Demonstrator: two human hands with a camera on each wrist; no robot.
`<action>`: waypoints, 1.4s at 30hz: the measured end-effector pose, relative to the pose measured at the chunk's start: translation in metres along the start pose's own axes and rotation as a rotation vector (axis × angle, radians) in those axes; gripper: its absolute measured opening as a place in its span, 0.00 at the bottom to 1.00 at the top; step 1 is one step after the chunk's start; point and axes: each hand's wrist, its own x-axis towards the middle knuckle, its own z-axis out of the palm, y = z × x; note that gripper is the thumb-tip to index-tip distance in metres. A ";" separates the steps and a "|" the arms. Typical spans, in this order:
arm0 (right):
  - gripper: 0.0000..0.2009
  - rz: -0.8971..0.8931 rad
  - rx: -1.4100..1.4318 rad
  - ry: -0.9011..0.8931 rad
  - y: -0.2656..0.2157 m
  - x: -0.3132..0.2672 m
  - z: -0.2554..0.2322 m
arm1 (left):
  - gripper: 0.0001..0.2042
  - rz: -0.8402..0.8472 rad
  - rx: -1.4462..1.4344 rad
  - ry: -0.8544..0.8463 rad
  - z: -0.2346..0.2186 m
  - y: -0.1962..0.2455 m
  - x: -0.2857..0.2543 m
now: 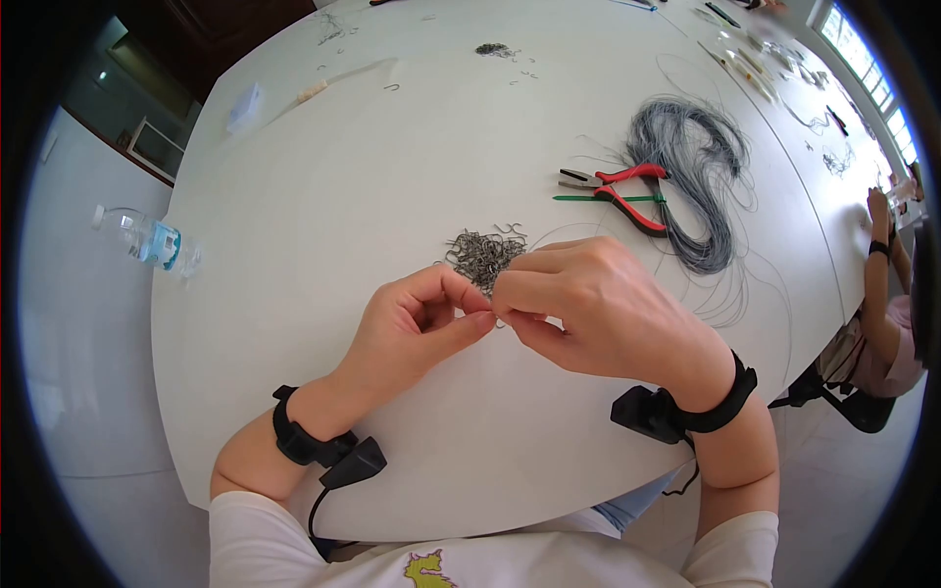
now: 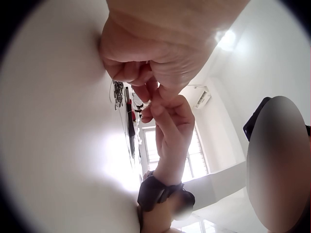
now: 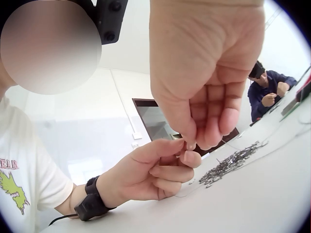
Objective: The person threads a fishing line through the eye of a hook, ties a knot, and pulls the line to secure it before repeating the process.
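Note:
At the near edge of a pile of small metal fish hooks [image 1: 482, 257], both hands meet fingertip to fingertip. My left hand [image 1: 417, 318] pinches a tiny fish hook between thumb and index finger, mostly hidden by the fingertips. Thumb and fingers of my right hand [image 1: 598, 304] pinch a thin fishing line right against it. In the right wrist view the left hand [image 3: 158, 170] is below, the right hand [image 3: 209, 82] above, and the hook pile [image 3: 231, 164] lies just beyond them. The left wrist view shows the two hands' fingertips touching.
Red-and-black pliers [image 1: 627, 186] lie by a green tie beside a grey bundle of fishing line [image 1: 711, 250], loose strands trailing toward me. A plastic bottle [image 1: 147, 240] lies at the left edge. A smaller hook pile [image 1: 495, 49] sits farther back. Another person [image 1: 887, 343] sits at right.

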 end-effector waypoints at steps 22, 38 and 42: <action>0.03 0.095 0.140 0.017 0.006 -0.002 0.005 | 0.04 0.100 0.018 0.017 0.001 -0.003 -0.001; 0.07 0.281 0.226 -0.095 0.002 0.002 -0.025 | 0.03 0.033 -0.078 0.025 -0.002 0.011 -0.003; 0.02 0.193 0.205 -0.065 0.004 0.002 -0.027 | 0.03 0.037 -0.066 0.015 -0.004 0.017 -0.005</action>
